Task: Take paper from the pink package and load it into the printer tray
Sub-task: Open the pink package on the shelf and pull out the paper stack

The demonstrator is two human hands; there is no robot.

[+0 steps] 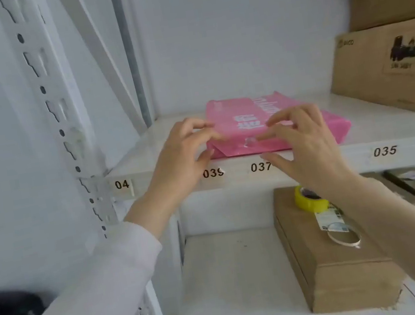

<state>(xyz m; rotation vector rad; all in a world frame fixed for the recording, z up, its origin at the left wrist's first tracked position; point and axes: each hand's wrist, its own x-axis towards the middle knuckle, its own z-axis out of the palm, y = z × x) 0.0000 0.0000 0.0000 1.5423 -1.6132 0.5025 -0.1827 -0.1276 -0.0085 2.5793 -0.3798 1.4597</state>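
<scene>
A pink package of paper lies flat on the upper white shelf, its near end at the shelf's front edge. My left hand is at the package's near left corner, fingers spread and touching its edge. My right hand hovers over the near right part, fingers curled apart, fingertips at the wrapper's top. Neither hand has a firm hold on it. No printer or tray is in view.
Cardboard boxes are stacked at the right of the upper shelf. On the lower shelf lies a long cardboard box with a yellow tape roll on it. A white perforated upright stands on the left. Number labels line the shelf front.
</scene>
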